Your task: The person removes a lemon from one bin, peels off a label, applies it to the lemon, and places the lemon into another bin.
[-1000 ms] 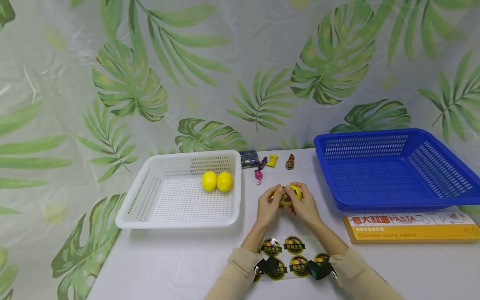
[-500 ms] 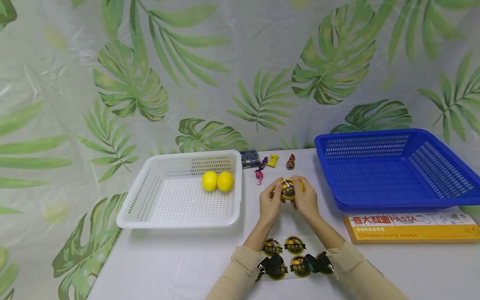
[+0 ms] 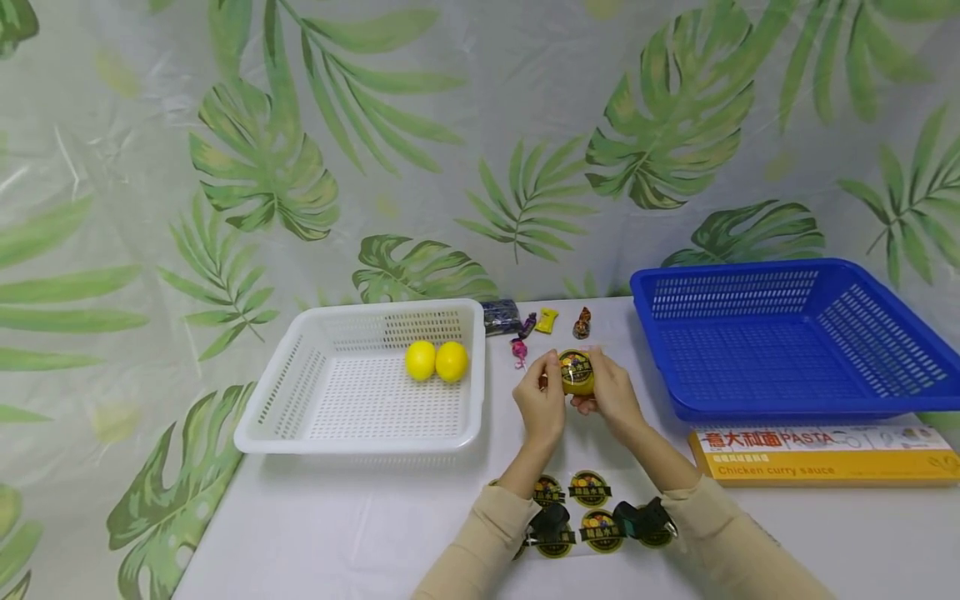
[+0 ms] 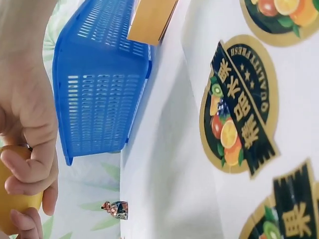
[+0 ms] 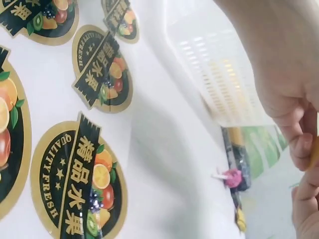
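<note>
Both hands hold one yellow lemon point(image 3: 576, 375) just above the white table, between the two baskets. A round black and gold fruit sticker point(image 3: 575, 363) sits on its upper face. My left hand point(image 3: 542, 400) grips the lemon's left side, and in the left wrist view its curled fingers point(image 4: 30, 164) wrap the yellow lemon point(image 4: 15, 199). From the right, my right hand point(image 3: 611, 390) grips the lemon with fingers curled round it. A sheet of matching stickers point(image 3: 588, 489) lies under my forearms, and the stickers point(image 5: 99, 67) show large in the right wrist view.
A white basket point(image 3: 360, 437) on the left holds two yellow lemons point(image 3: 437, 361). An empty blue basket point(image 3: 795, 408) stands at the right, with a yellow pasta box point(image 3: 821, 454) in front of it. Several wrapped sweets point(image 3: 546, 320) and a pink lollipop point(image 3: 517, 350) lie behind the hands.
Both hands have carried the lemon a little up and away from me. The lemon has turned so the sticker faces up. The wrists moved forward over the sticker sheet.
</note>
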### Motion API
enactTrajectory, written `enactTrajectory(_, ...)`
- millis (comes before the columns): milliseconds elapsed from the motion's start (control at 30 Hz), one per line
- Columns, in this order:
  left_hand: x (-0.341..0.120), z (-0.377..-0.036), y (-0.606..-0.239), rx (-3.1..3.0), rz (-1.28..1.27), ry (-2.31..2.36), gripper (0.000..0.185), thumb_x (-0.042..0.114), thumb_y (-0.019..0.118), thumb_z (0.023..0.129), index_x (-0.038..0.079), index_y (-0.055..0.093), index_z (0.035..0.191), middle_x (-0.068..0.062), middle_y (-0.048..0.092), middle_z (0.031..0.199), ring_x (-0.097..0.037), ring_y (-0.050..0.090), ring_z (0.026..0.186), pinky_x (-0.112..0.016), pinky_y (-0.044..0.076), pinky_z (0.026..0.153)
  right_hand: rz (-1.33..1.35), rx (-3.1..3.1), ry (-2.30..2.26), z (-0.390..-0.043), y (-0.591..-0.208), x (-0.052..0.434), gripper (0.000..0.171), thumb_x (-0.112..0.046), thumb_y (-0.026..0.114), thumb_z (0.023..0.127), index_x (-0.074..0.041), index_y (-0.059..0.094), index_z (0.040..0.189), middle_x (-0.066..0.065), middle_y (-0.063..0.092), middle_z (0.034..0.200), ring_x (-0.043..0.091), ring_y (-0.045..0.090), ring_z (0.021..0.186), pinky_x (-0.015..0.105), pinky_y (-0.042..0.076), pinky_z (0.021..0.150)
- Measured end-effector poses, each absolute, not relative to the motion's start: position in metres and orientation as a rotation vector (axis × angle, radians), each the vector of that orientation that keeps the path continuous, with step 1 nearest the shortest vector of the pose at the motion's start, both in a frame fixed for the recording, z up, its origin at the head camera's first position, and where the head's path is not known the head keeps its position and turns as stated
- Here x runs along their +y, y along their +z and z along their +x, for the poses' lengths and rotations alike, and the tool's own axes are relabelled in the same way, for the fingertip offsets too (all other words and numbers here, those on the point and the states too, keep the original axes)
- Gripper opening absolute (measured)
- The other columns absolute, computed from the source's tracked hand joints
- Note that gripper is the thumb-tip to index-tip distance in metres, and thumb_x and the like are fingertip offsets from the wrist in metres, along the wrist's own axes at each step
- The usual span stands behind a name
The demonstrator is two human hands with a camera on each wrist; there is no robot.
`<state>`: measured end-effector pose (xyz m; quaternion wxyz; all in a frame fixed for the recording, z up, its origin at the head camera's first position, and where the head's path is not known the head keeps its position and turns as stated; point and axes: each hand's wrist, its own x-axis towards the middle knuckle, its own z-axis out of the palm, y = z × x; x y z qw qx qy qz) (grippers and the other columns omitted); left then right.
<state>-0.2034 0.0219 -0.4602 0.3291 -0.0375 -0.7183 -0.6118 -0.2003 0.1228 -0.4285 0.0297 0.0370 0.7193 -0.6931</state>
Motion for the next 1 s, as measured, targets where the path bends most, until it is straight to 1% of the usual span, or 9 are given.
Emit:
enactTrajectory(133, 0.019, -0.203, -0.456, -1.898, -0.115, -1.581, 0.028, 0.016, 0.05, 0.098, -0.002, 0.071, 0.098, -0.014, 0.07, 0.077, -0.009, 0.054, 0.05, -0.016, 0.045, 0.046, 0.074, 2.138, -2.114, -0.2, -0.424, 0.126, 0.056, -0.043, 0.034, 0.101, 0.009, 0.046, 0.114, 0.002, 0.056, 0.06, 0.008, 0.051, 0.047, 0.022, 0.047, 0.046)
enactTrajectory(233, 0.015, -0.2, -0.454, -1.927, -0.122, -1.674, 0.027, 0.013, 0.049, 0.098, -0.005, 0.069, 0.1, -0.016, 0.068, 0.072, -0.011, 0.053, 0.044, -0.017, 0.045, 0.042, 0.074, 2.09, -2.119, -0.2, -0.422, 0.129, 0.056, -0.042, 0.034, 0.101, 0.01, 0.044, 0.119, 0.001, 0.056, 0.063, 0.007, 0.053, 0.049, 0.02, 0.048, 0.047)
enactTrajectory(300, 0.011, -0.198, -0.452, -1.944, -0.139, -1.759, 0.026, 0.011, 0.048, 0.098, -0.006, 0.067, 0.101, -0.018, 0.066, 0.07, -0.016, 0.052, 0.04, -0.018, 0.043, 0.039, 0.083, 2.053, -2.122, -0.199, -0.42, 0.131, 0.056, -0.042, 0.033, 0.101, 0.009, 0.041, 0.123, 0.0, 0.056, 0.064, 0.007, 0.053, 0.05, 0.019, 0.047, 0.048)
enactTrajectory(433, 0.004, -0.194, -0.447, -1.97, -0.199, -1.853, 0.024, 0.006, 0.048, 0.097, -0.01, 0.065, 0.102, -0.023, 0.066, 0.078, -0.034, 0.059, 0.05, -0.027, 0.05, 0.043, 0.058, 2.021, -2.109, -0.199, -0.414, 0.137, 0.055, -0.041, 0.031, 0.102, 0.007, 0.035, 0.128, 0.001, 0.055, 0.071, 0.007, 0.053, 0.053, 0.018, 0.047, 0.049)
enactTrajectory(500, 0.002, -0.193, -0.445, -1.979, -0.226, -1.879, 0.022, 0.004, 0.049, 0.096, -0.011, 0.064, 0.099, -0.026, 0.066, 0.08, -0.039, 0.061, 0.056, -0.032, 0.053, 0.047, 0.025, 2.05, -2.084, -0.199, -0.409, 0.143, 0.054, -0.039, 0.03, 0.102, 0.006, 0.033, 0.132, 0.002, 0.054, 0.076, 0.007, 0.053, 0.055, 0.018, 0.048, 0.05)
enactTrajectory(600, 0.001, -0.192, -0.445, -2.026, -0.244, -1.89, 0.018, 0.003, 0.053, 0.094, -0.009, 0.066, 0.095, -0.023, 0.068, 0.082, -0.035, 0.064, 0.061, -0.031, 0.054, 0.05, -0.028, 2.133, -2.027, -0.2, -0.4, 0.154, 0.054, -0.036, 0.03, 0.103, 0.005, 0.031, 0.138, 0.008, 0.053, 0.086, 0.008, 0.054, 0.059, 0.019, 0.049, 0.053)
enactTrajectory(733, -0.001, -0.19, -0.444, -2.111, -0.268, -1.864, 0.015, 0.005, 0.056, 0.091, -0.005, 0.067, 0.093, -0.016, 0.069, 0.081, -0.02, 0.065, 0.063, -0.021, 0.053, 0.053, -0.073, 2.227, -1.931, -0.204, -0.389, 0.171, 0.056, -0.037, 0.03, 0.103, 0.004, 0.028, 0.141, 0.018, 0.051, 0.1, 0.009, 0.056, 0.064, 0.021, 0.051, 0.057)
enactTrajectory(833, -0.002, -0.189, -0.442, -2.157, -0.304, -1.833, 0.015, 0.006, 0.057, 0.089, -0.003, 0.068, 0.094, -0.013, 0.069, 0.081, -0.013, 0.063, 0.064, -0.019, 0.052, 0.056, -0.099, 2.246, -1.875, -0.207, -0.382, 0.186, 0.058, -0.038, 0.029, 0.102, 0.003, 0.025, 0.143, 0.023, 0.048, 0.108, 0.01, 0.058, 0.068, 0.021, 0.052, 0.06)
enactTrajectory(1000, -0.004, -0.191, -0.44, -2.267, -0.374, -1.776, 0.018, 0.01, 0.057, 0.089, 0.0, 0.068, 0.099, -0.011, 0.07, 0.086, -0.013, 0.063, 0.071, -0.022, 0.052, 0.066, -0.132, 2.231, -1.831, -0.212, -0.374, 0.21, 0.061, -0.04, 0.029, 0.102, 0.004, 0.022, 0.143, 0.026, 0.043, 0.116, 0.013, 0.058, 0.073, 0.023, 0.052, 0.063)
